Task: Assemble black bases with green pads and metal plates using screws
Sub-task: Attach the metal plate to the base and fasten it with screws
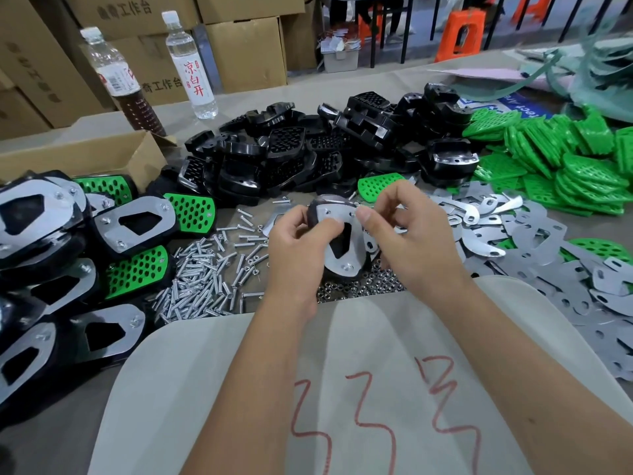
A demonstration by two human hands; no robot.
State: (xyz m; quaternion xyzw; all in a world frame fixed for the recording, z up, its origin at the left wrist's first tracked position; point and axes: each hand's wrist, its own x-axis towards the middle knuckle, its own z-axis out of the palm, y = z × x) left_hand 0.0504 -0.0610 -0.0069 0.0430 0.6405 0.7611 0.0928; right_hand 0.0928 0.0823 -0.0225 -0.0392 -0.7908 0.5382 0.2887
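Your left hand (301, 234) grips black plastic base (340, 243) with shiny metal plate (337, 217) on top, fingers clamped on its left edge, above near table edge. Your right hand (407, 231) pinches at plate's upper corner, fingers together; what they pinch too small to tell. Loose silver screws (205, 269) just left. Finished assemblies (68, 241) at left edge. Farther: black bases pile (308, 145), green perforated pads (565, 156) toward right edge.

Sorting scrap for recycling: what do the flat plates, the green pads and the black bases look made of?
Flat plates: likely sheet metal, thin, silvery, with bright glints. Green pads: probably moulded plastic, matt, uniform colour, regular holes. Black bases: seemingly glossy plastic, with sharp highlights on rounded edges.
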